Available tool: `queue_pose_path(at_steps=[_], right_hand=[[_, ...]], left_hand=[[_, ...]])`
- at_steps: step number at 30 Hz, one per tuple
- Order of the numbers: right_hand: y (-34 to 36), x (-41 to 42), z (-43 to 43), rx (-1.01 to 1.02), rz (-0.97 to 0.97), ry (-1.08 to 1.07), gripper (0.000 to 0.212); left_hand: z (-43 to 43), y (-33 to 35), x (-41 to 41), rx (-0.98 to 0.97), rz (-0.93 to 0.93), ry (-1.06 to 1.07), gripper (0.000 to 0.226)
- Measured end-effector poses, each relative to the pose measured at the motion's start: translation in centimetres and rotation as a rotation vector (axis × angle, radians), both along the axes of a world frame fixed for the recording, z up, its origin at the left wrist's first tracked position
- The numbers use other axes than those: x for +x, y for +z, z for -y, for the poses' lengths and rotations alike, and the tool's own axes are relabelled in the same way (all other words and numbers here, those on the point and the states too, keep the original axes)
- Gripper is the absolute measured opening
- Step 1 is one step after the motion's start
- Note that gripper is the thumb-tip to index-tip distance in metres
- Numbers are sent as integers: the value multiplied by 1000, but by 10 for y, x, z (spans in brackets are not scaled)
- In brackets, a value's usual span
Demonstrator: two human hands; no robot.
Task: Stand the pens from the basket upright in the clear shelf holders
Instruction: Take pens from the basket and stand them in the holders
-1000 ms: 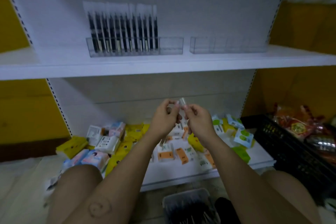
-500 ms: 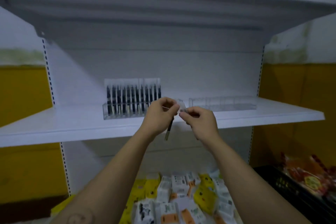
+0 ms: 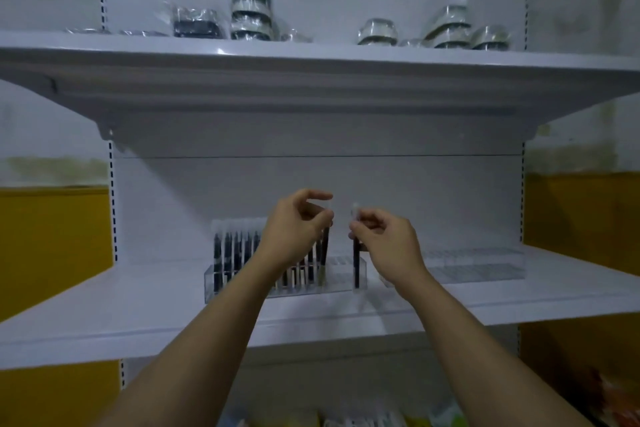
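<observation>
Two pens hang upright in front of a white shelf (image 3: 138, 315), one pinched in each of my hands. My left hand (image 3: 294, 230) curls thumb and fingers round the upper end of the left pen (image 3: 325, 246), whose dark barrel points straight down. My right hand (image 3: 388, 243) pinches the right pen (image 3: 356, 263) just below its clear cap, and that barrel also runs top to bottom. The two pens are parallel and near each other but apart, with a narrow gap between my hands.

Directly below both grips, a long clear holder (image 3: 341, 274) stands on the shelf. Its left part is filled with a row of pens (image 3: 235, 250) standing upright; its right part is bare. The left pen's lower tip hangs over the slots just beside the last standing pen. The right pen's lower end is down at the holder's right end. I cannot tell whether it sits in a slot or in front of the wall. A second holder (image 3: 478, 265), which looks unfilled, sits well to the right, beyond my right hand. The basket is out of view.

As I judge it, each pen's long axis lines up with the slots below, so the coming move is a short, straight lowering. The right hand is the nearer to finishing.
</observation>
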State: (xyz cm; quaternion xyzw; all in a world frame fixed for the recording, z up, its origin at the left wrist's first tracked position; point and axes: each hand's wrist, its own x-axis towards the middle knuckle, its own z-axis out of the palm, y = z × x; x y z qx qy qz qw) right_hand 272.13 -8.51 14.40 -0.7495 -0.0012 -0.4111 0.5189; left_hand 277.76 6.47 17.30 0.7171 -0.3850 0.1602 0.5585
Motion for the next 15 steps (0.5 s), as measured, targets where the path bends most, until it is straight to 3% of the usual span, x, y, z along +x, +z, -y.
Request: queue_pose_path(at_steps=[2, 6, 15], right_hand=[[6, 13, 2, 5, 10, 8, 18], [19, 36, 3, -45, 51, 36, 42], [21, 91, 8, -85, 106, 25, 30]], left_hand=[[3, 5, 10, -21, 3, 14, 25], [6, 13, 33, -42, 76, 75, 24], [15, 14, 75, -63, 177, 173, 16]])
